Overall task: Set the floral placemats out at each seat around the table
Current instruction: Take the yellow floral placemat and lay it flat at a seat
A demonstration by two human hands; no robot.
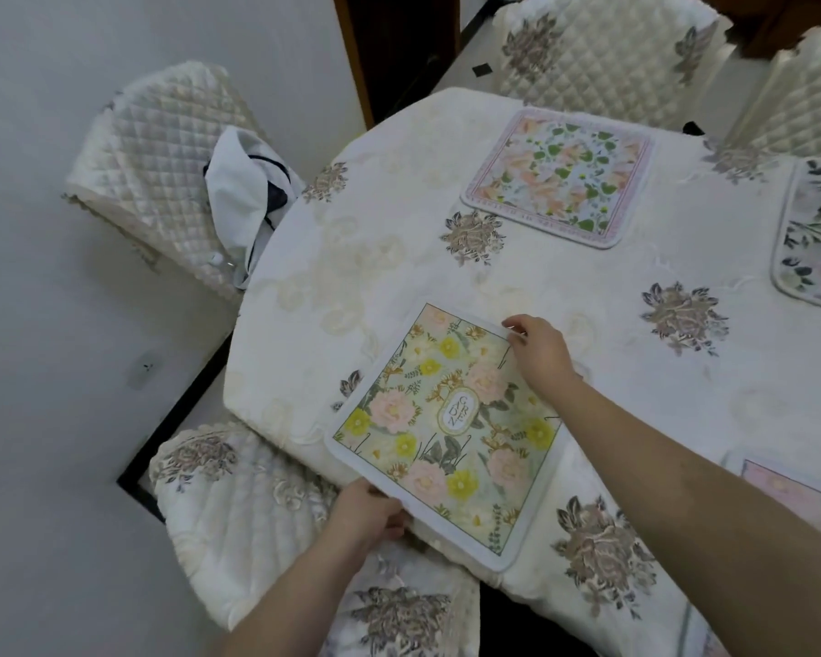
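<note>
A green and yellow floral placemat [446, 429] lies at the near left edge of the table [351, 277], which wears a cream embroidered cloth. My left hand [370, 514] grips the mat's near edge, thumb on top. My right hand [539, 350] pinches its far right corner. A pink and green floral placemat [558, 177] lies flat at the far seat. A dark-leaf floral placemat [814, 230] lies at the right edge, cut off by the frame. A pink placemat [797, 490] shows partly behind my right forearm.
Chairs with quilted cream covers ring the table: one at the near left [257, 514], one at the far left [162, 173] and two at the back [603, 49]. A white garment with dark trim [245, 182] hangs over the far left chair. White floor lies at the left.
</note>
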